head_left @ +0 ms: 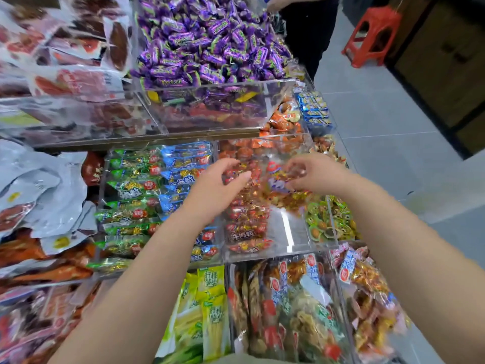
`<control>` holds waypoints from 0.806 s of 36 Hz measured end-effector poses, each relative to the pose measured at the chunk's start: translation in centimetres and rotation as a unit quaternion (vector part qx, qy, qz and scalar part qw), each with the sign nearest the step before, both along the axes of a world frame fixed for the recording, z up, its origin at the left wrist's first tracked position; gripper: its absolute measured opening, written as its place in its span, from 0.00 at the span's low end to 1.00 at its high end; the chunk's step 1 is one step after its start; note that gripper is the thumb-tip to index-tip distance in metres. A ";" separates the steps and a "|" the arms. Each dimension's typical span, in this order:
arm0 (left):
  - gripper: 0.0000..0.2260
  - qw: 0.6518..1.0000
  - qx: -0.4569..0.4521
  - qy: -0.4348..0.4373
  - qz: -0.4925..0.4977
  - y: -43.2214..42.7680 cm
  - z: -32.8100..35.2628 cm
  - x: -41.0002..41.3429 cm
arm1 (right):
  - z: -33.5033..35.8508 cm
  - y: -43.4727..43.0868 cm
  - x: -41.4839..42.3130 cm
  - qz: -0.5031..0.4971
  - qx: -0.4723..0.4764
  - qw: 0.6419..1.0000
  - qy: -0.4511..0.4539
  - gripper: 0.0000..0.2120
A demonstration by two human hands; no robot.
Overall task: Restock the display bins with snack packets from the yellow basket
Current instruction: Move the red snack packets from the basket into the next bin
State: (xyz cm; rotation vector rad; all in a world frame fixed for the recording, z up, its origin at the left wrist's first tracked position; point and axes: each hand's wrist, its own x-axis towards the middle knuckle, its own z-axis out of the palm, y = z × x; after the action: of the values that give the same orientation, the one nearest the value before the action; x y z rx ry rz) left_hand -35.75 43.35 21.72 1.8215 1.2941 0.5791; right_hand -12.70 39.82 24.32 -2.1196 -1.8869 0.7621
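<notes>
Over the half-filled clear display bin (288, 232), the right hand (317, 174) pinches a film-wrapped snack packet (275, 179). The left hand (217, 185) hovers beside it, loose-fingered and empty. The packet looks light, crinkly and slippery, best gripped at its sealed edge. Purple candies (210, 38) lie heaped beyond.

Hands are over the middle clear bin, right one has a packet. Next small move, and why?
Probably lower the packet that the right hand pinches into the right side of the clear bin, beside the row of red packets. That side shows bare bottom, and the left hand hovers open over the row, free to steady it.
</notes>
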 end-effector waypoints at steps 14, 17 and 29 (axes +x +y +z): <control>0.49 0.902 0.061 0.426 0.047 2.8 -6.0 -0.2 | -8.4 8.1 0.0 -0.014 -0.042 0.963 -0.265 0.18; 0.48 0.900 0.074 0.427 0.049 2.8 -6.4 -0.2 | -9.9 9.3 0.3 0.007 0.003 0.959 -0.285 0.19; 0.47 0.903 0.090 0.415 0.059 2.9 -7.3 -0.3 | -14.4 7.3 -0.4 -0.164 0.102 0.977 -0.091 0.06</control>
State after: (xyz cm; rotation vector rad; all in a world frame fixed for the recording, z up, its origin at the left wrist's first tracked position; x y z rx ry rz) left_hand -36.07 46.28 14.43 2.2610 1.9601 -0.0658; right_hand -13.06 47.11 9.92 -2.3443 -1.5516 0.3024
